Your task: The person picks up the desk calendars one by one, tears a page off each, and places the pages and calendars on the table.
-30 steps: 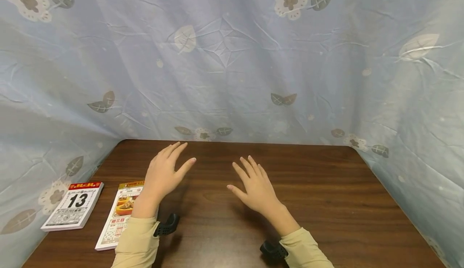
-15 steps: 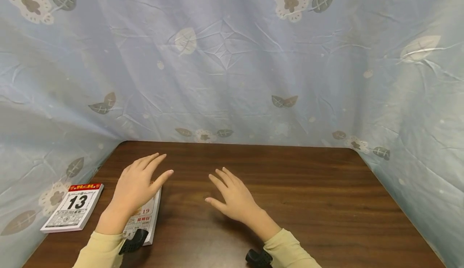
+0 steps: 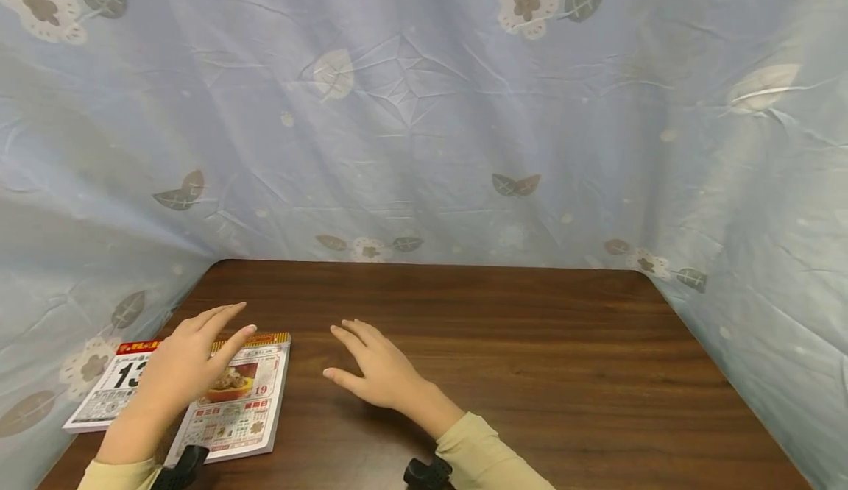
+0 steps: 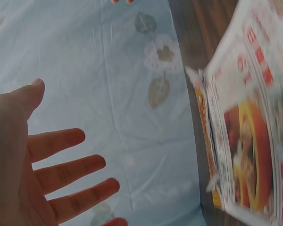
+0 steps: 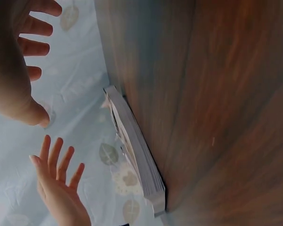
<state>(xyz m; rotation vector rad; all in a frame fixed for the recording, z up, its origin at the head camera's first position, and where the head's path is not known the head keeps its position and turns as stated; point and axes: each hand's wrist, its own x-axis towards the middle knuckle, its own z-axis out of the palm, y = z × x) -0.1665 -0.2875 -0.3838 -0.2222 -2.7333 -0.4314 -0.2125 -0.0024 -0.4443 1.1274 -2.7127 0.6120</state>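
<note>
Lying under left hand [image 3: 179, 365], calendar pad [image 3: 241, 402]; right hand [image 3: 377, 376] beside.

The table [image 3: 530, 343] is dark brown wood with fine lengthwise grain. Behind and around it hangs a pale blue cloth [image 3: 424, 122] printed with cream flowers that have brown centres and grey-green leaves veined in white. The nearer calendar pad [image 3: 245, 402] is white with an orange-and-red top band, red boxes of print, and a picture of food in an orange bowl. The second pad [image 3: 99, 398] beside it is white with a red header bearing yellow letters and a large black number. Both sleeves [image 3: 483, 460] are pale yellowish-beige, and black straps show at the wrists.
</note>
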